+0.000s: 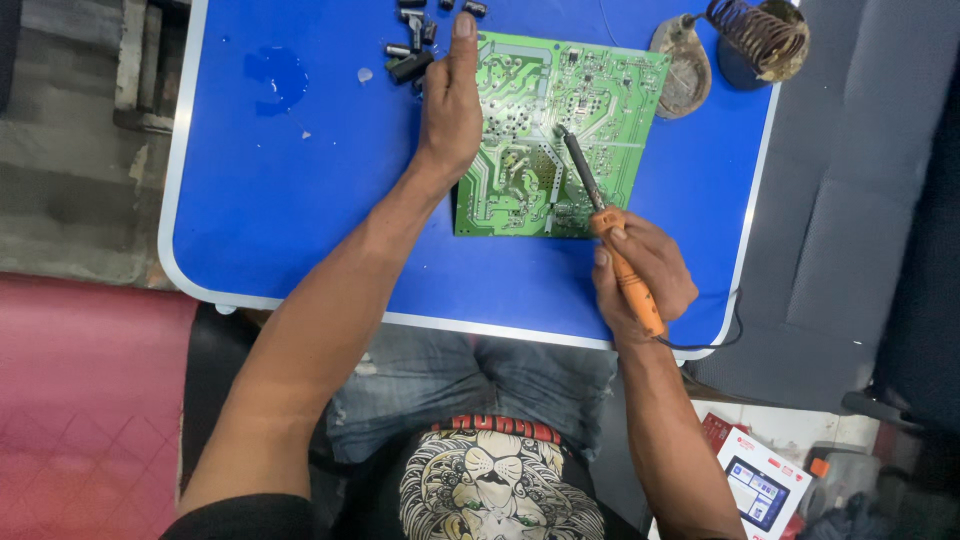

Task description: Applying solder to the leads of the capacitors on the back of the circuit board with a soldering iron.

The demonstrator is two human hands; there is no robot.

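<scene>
Two bare hands work over a green circuit board (545, 130) lying on the blue table (300, 200). Left hand (450, 100), fingers together, presses flat on its left edge; right hand (640, 275) grips an orange-handled soldering iron (610, 235), tip touching the board's middle.

A blue table (300, 190) with a pale rim is carrying everything; a coiled wire stand (757, 38) is sitting at its far right corner; a round, dirty brown pad (683, 70) is lying just beside that stand; small dark cylindrical parts (415, 45) are lying scattered near the far edge; a wet-looking patch (275, 75) is showing on the blue top to their left; a white box (760, 487) is lying on the floor; a pink mat (85, 400) is covering the floor to the left.
</scene>
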